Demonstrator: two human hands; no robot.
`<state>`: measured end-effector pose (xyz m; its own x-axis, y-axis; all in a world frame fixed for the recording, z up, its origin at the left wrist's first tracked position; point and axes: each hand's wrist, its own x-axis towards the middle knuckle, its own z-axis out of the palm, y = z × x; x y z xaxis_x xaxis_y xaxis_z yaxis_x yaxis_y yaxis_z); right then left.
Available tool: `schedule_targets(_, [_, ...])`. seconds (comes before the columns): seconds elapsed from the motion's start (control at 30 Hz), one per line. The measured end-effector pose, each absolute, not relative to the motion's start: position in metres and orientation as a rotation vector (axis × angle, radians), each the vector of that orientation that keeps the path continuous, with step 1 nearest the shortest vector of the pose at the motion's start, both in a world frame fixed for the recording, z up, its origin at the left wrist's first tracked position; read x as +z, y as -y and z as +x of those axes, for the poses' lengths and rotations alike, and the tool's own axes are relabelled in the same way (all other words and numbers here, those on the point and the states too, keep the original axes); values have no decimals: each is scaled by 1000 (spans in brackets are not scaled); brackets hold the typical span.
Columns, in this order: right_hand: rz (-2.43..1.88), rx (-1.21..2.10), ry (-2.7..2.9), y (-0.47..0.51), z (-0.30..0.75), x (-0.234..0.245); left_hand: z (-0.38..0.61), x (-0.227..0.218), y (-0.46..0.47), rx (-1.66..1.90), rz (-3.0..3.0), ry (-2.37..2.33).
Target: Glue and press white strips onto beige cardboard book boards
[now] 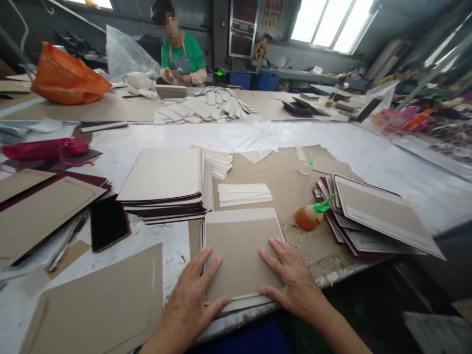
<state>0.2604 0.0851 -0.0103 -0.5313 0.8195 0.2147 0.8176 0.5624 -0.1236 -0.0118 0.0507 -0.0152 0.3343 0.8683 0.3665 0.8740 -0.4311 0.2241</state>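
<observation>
In front of me a small stack of flat beige panels (241, 255) with pale borders lies at the table's near edge. My left hand (195, 287) rests on its left side, fingers apart, fingertips on the top panel. On the right side my right hand (289, 273) lies with spread fingers, touching the panel's edge and top. Just beyond the stack are several white strips (244, 194). To the right stands a glue bottle (309, 217) with orange-brown contents and a green nozzle. A taller pile of cream boards (165, 174) with dark red edges sits behind and left.
Fanned panels (383, 211) overhang the table edge at right. At left are a black phone (107, 222), a pen (68, 242), a loose board (99, 300) and a pink pouch (46, 148). A co-worker (184, 54) in green sits across the table behind heaped pieces (210, 104).
</observation>
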Motion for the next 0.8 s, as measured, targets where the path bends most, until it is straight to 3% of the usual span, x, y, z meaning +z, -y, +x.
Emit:
schedule_targets(0.53, [-1451,253,2477,-87,259,10,-9,-22,-49,-750,-2458,1656])
schedule_targets(0.8, [-1600,94,2319,-215,228,44,-19,-31,-56,-644,-2393,1370])
